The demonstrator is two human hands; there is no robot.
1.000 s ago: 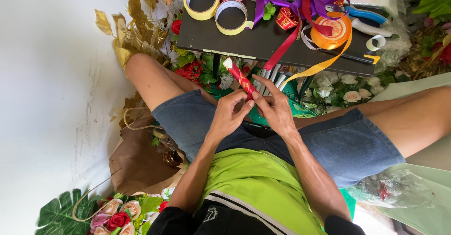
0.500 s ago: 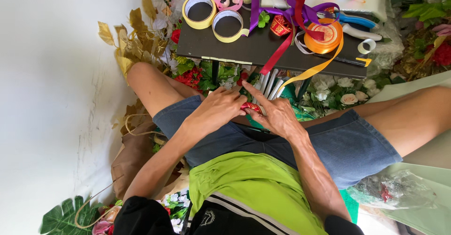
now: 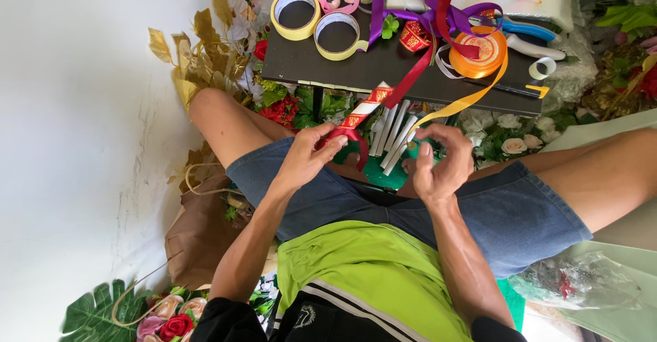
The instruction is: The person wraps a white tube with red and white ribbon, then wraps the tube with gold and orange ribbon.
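Moved: your hands have parted since before.
Left hand [image 3: 308, 159]: fingers clamped on the ribbon-wrapped stick [image 3: 358, 115].
Right hand [image 3: 438, 164]: fingers curled, empty.
Surface: black table [image 3: 383, 65].
Room: white wall [image 3: 82, 143].

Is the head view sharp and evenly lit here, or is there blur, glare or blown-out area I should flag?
Head view: mostly sharp, with even daylight; the left hand on the red-wrapped stick and the right hand show crisp edges, no motion blur. The white wall at the side is very bright, nearly washed out. Slight sheen on the orange ribbon roll. Soft shadow under the dark table.
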